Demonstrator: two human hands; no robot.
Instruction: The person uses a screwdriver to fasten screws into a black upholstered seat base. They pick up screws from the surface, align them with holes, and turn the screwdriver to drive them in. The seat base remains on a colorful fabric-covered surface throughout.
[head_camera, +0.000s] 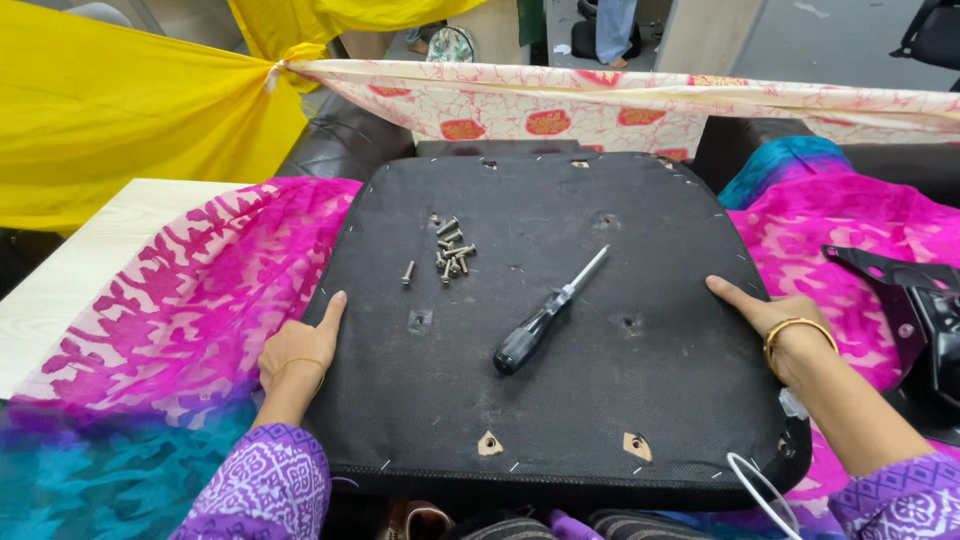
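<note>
A black fabric-covered chair seat panel (560, 400) lies upside down in front of me, with several screw holes in it. My left hand (300, 345) grips its left edge, thumb on top. Its right edge is gripped by my right hand (765, 315), which wears a gold bangle. A screwdriver (545, 315) with a black handle lies loose on the middle of the panel, tip pointing up and right. Several loose metal screws (450, 252) sit in a small heap on the upper left of the panel, with one screw (408, 271) apart to their left.
A pink, white and teal cloth (170, 320) covers the surface under the panel. A black metal chair bracket (915, 310) lies at the right. A yellow cloth (110, 110) and a patterned cloth (600, 105) hang behind. A pale wooden table (70, 270) is at the left.
</note>
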